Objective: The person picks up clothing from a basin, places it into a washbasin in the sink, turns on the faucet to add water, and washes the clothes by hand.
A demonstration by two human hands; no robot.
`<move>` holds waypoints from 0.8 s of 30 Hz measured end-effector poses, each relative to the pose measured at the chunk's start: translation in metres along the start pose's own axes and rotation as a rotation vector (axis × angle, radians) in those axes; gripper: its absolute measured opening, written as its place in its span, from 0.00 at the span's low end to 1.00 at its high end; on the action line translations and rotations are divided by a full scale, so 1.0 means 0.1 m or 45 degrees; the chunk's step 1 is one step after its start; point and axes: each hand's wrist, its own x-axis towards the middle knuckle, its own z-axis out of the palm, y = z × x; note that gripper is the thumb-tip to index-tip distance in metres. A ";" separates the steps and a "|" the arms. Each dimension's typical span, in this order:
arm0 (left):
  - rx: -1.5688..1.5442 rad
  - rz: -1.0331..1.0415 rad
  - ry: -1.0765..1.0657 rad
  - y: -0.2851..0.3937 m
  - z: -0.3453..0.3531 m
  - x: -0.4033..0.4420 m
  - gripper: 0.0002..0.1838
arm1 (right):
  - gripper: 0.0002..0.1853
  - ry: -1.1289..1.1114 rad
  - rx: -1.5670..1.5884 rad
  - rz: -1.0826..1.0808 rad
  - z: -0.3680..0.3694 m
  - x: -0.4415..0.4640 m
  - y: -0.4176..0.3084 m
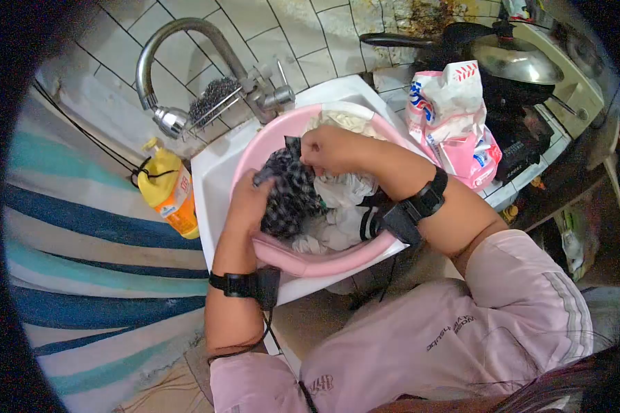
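Observation:
A dark checked cloth garment is stretched between my two hands above a pink basin. My left hand grips its left edge, fingers closed on the fabric. At the upper right edge, my right hand pinches the same garment, and its fingertips are partly hidden. Beneath and beside it, white clothes lie bunched in the basin, with a black-striped piece near the right rim. The basin sits in a white sink.
A metal faucet arches over the sink's back left. A yellow-orange bottle stands at the left by a striped curtain. To the right are a pink-white detergent bag and a stove with a lidded pan.

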 end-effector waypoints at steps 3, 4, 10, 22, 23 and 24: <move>-0.497 -0.160 0.182 0.22 -0.08 -0.10 0.15 | 0.07 0.045 0.292 0.039 0.04 -0.04 0.00; -0.734 -0.202 0.139 0.15 -0.09 -0.06 0.14 | 0.06 0.041 0.161 -0.022 0.04 -0.04 0.00; -1.387 -0.289 0.215 0.14 -0.20 -0.02 0.14 | 0.22 -0.075 0.165 -0.043 0.05 -0.07 -0.06; -1.956 -0.213 -0.320 0.26 -0.06 -0.04 0.17 | 0.32 0.017 0.109 -0.415 0.26 -0.03 -0.03; -1.929 -0.157 -0.397 0.29 -0.04 -0.05 0.17 | 0.32 0.024 0.112 -0.414 0.22 -0.03 -0.06; -1.830 -0.108 -0.310 0.18 -0.02 0.02 0.21 | 0.28 -0.015 0.036 -0.267 0.16 -0.03 -0.09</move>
